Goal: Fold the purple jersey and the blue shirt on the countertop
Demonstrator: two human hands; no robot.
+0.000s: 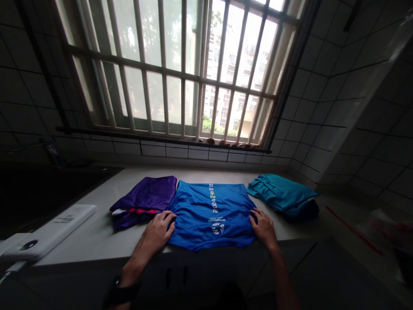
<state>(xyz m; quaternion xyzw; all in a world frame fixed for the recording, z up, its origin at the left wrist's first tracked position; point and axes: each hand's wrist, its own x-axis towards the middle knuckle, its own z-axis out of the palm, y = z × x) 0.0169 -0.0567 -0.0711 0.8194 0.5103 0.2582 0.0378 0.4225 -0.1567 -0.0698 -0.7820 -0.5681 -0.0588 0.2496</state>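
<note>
Dim tiled room w/ barred window (180,73) above a pale counter (97,234). Head view: blue shirt (211,215) lies flat at counter's front edge, folded, white print up. Left hand (158,232) open, palm down on its left edge; right hand (263,228) open, flat on its right edge. Purple garment (143,200) touches shirt on left; teal folded stack (284,196) just beside on right. White device (48,234) well apart at far left. Dark area far left hard to make out; forearms cut off at bottom.
</note>
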